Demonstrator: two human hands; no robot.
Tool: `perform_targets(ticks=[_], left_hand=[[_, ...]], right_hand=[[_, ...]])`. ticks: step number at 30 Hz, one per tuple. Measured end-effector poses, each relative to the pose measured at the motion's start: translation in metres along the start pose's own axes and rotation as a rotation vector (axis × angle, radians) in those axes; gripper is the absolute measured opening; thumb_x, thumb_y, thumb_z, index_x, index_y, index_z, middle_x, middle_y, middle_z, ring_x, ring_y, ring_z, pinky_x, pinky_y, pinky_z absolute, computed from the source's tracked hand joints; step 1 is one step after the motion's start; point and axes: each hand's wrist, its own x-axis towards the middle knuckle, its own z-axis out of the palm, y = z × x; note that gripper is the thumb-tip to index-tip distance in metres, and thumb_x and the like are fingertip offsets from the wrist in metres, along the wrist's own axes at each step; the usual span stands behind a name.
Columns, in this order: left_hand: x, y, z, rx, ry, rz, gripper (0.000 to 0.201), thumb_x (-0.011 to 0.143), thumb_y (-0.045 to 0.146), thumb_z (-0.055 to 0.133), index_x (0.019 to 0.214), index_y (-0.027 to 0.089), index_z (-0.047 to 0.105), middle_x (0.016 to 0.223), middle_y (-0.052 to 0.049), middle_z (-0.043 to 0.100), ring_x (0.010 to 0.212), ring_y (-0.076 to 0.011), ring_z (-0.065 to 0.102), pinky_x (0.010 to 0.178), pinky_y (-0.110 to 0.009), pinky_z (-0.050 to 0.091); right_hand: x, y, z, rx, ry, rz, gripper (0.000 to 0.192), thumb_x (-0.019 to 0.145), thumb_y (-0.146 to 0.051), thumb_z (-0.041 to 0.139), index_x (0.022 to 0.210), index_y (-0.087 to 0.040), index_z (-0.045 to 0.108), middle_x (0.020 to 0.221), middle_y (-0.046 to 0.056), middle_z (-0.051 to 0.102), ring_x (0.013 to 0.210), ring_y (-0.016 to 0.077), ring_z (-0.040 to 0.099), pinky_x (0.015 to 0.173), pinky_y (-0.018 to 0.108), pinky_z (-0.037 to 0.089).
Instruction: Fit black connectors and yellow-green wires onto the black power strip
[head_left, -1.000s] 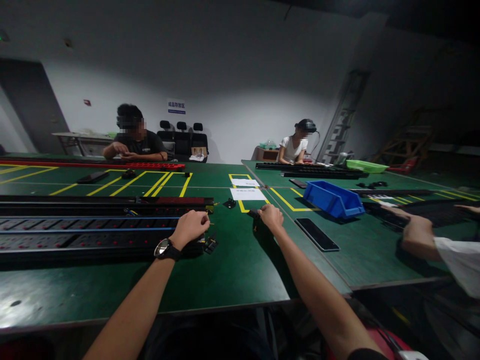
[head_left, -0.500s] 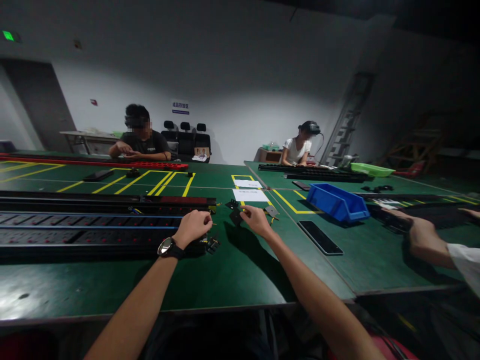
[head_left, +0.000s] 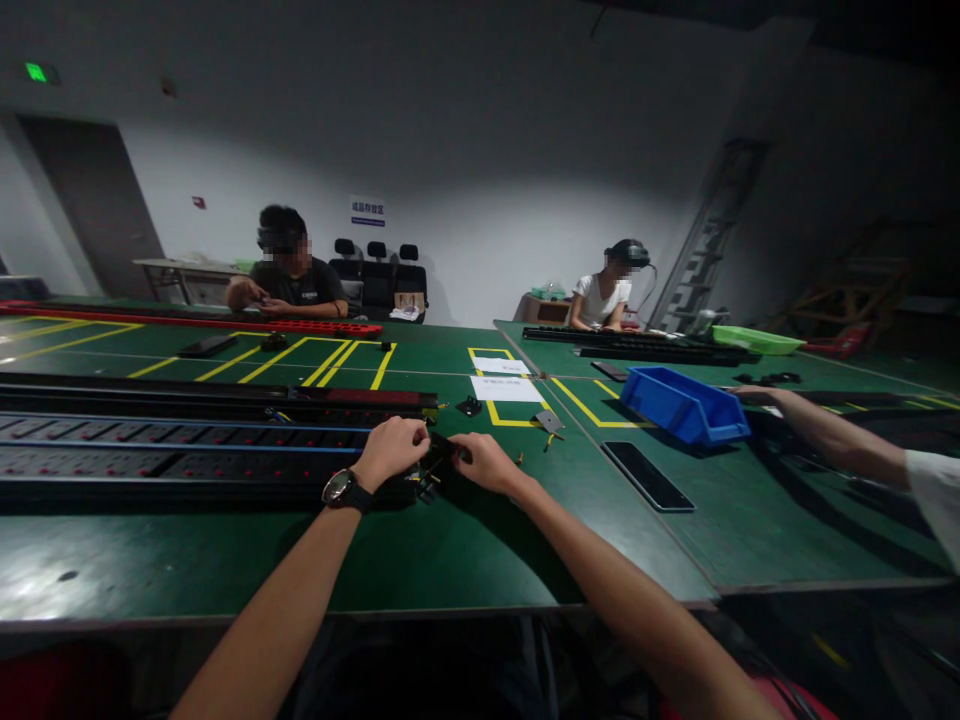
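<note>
My left hand (head_left: 391, 452), with a watch on its wrist, is closed at the right end of a long black power strip (head_left: 262, 462) with rows of sockets and red dots. What its fingertips pinch, I cannot make out. Close beside it, my right hand (head_left: 487, 464) grips a small black square plate (head_left: 442, 450), held up to the strip's end. Thin wires stick out there. Below the fingers lies a small black part (head_left: 426, 490). A second black part (head_left: 470, 406) and a grey square plate (head_left: 549, 420) lie beyond the right hand.
White paper sheets (head_left: 508, 388), a phone (head_left: 649, 477) and a blue bin (head_left: 682, 405) are on the green table (head_left: 480, 570). At the right, a co-worker's arm (head_left: 832, 430) reaches past the bin. Two people sit across the table.
My right hand has moved left and slightly down, bringing the black plate to the strip's end beside my left hand. The co-worker's arm at the right has reached farther forward.
</note>
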Motion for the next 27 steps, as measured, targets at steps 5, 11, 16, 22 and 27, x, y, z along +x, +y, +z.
perform_targets(ticks=[5,11,16,22,27], left_hand=[[0.000,0.002,-0.001,0.003,0.006,-0.004,0.022,0.089,0.033,0.056,0.088,0.024,0.077,0.090,-0.006,0.077,0.087,-0.0212,0.071,0.080,-0.027,0.050],[0.001,0.001,0.000,0.012,-0.015,-0.025,0.025,0.086,0.025,0.053,0.089,0.025,0.078,0.093,-0.007,0.078,0.089,-0.0229,0.071,0.080,-0.028,0.051],[0.002,0.000,0.000,0.009,-0.012,-0.032,0.030,0.084,0.019,0.050,0.096,0.025,0.077,0.097,-0.006,0.079,0.092,-0.0235,0.072,0.083,-0.030,0.051],[0.002,-0.002,-0.002,0.025,-0.022,-0.016,0.031,0.086,0.014,0.048,0.097,0.025,0.075,0.097,-0.007,0.079,0.091,-0.0235,0.072,0.086,-0.032,0.050],[0.002,-0.001,-0.004,0.041,-0.014,-0.019,0.030,0.085,0.012,0.049,0.095,0.024,0.074,0.094,-0.007,0.078,0.091,-0.0232,0.071,0.086,-0.031,0.048]], right_hand=[[0.001,-0.002,0.002,0.034,-0.055,-0.030,0.024,0.082,-0.009,0.061,0.099,-0.019,0.075,0.088,0.004,0.075,0.081,0.0180,0.063,0.074,0.024,0.043],[0.002,0.004,0.012,0.289,-0.074,-0.008,0.059,0.073,-0.002,0.050,0.126,-0.018,0.070,0.098,0.003,0.078,0.087,0.0179,0.070,0.079,0.024,0.050],[0.008,0.010,0.024,0.489,-0.123,0.018,0.072,0.068,0.000,0.044,0.134,-0.018,0.065,0.105,0.005,0.079,0.099,0.0203,0.073,0.091,0.030,0.054],[0.009,0.008,0.027,0.599,-0.137,0.018,0.074,0.067,0.001,0.042,0.136,-0.018,0.063,0.108,0.005,0.078,0.103,0.0193,0.072,0.094,0.032,0.054],[0.009,0.006,0.011,0.393,-0.025,0.091,0.057,0.078,-0.004,0.048,0.130,-0.019,0.068,0.100,0.004,0.079,0.090,0.0185,0.072,0.085,0.030,0.054]])
